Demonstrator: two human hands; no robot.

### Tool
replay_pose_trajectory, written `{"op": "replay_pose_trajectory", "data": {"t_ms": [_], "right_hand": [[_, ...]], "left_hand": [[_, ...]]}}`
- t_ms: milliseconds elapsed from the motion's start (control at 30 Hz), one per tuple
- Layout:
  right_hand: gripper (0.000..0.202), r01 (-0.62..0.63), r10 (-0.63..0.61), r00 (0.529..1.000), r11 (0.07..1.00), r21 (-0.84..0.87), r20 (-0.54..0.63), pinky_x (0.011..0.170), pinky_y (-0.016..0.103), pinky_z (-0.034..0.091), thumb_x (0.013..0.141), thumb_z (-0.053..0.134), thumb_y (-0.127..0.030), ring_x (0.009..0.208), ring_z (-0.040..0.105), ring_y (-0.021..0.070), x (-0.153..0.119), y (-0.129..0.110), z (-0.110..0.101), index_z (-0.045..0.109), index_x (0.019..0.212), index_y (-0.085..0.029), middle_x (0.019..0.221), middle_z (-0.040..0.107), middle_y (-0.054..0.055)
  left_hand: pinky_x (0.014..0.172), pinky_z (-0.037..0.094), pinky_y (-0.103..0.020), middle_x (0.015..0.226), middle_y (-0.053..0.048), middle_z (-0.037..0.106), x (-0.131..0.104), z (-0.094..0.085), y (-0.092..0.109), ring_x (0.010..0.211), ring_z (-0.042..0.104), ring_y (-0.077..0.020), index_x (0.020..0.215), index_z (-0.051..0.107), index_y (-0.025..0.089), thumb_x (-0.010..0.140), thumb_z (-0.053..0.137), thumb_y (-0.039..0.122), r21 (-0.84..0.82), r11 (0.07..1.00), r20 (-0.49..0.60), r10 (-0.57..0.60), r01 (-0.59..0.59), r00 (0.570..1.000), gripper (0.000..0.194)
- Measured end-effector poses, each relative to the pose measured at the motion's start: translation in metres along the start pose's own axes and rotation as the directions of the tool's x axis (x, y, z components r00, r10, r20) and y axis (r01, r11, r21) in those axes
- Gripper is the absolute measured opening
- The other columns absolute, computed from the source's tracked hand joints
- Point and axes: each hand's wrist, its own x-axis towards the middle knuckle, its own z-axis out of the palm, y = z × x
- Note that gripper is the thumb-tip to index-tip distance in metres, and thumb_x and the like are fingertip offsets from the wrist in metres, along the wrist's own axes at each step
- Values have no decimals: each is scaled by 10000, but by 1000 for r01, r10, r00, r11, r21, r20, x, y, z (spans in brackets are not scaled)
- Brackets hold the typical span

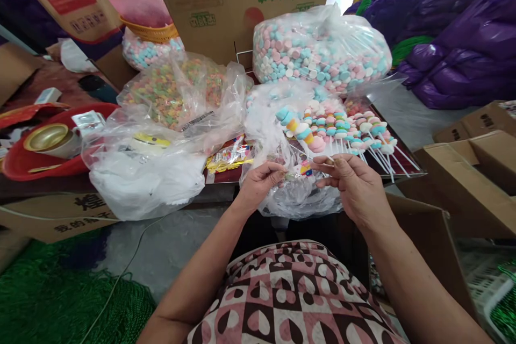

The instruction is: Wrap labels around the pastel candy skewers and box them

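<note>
My left hand (264, 183) is closed in a pinch on a small clear plastic wrapper (304, 170) with a colourful printed label. To its right, my right hand (355, 185) pinches a white stick, which appears to belong to the marshmallow skewer (300, 129) slanting up and left in front of the pile. That skewer is blue, white, orange and pink. Several finished skewers (338, 126) lie just beyond my right hand, their white sticks pointing towards me. Below both hands is a crumpled clear bag (298, 201) at the table edge.
Behind stands a big bag of pastel marshmallows (318, 51), beside a bag of coloured gummies (173, 91). A white-filled plastic bag (145, 183) and a red basin (16, 164) are at left. Yellow packets (229, 156) lie mid-table. Open cartons (463, 172) stand at right.
</note>
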Motion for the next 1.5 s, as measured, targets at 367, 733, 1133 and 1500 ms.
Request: {"op": "replay_pose_trajectory", "data": {"t_ms": [367,733,1133,1500], "right_hand": [[215,90,-90,996,995,-32,-16,511,225,547,844,700,-427,824,726,187,-1,9,3,654,859,-217,949,744,42],[252,8,-8,1000,1000,-19,-11,453,206,513,811,720,-464,701,653,144,-3,11,4,646,824,-223,921,736,40],[286,-182,174,980,980,78,97,310,169,376,769,757,-475,590,649,123,-9,24,12,634,809,-220,1151,714,46],[223,-62,64,997,995,74,-31,413,216,482,738,805,-410,719,737,226,-24,-11,-22,692,765,-219,842,714,41]], "left_hand": [[593,464,-228,718,4,661,-1,0,2,588,549,-81,793,722,162,704,797,459,69,998,-30,2,0,1000,319],[694,464,-269,718,-1,655,-1,-1,-6,668,557,-118,843,728,185,831,683,439,387,901,51,191,-196,980,258],[727,505,-274,775,-24,663,-7,13,-9,742,620,-137,828,712,198,895,614,322,582,704,125,418,-408,900,172],[545,455,-234,558,56,596,-6,-3,14,511,573,-92,774,658,195,572,882,465,-263,958,-89,-141,114,986,404]]}}
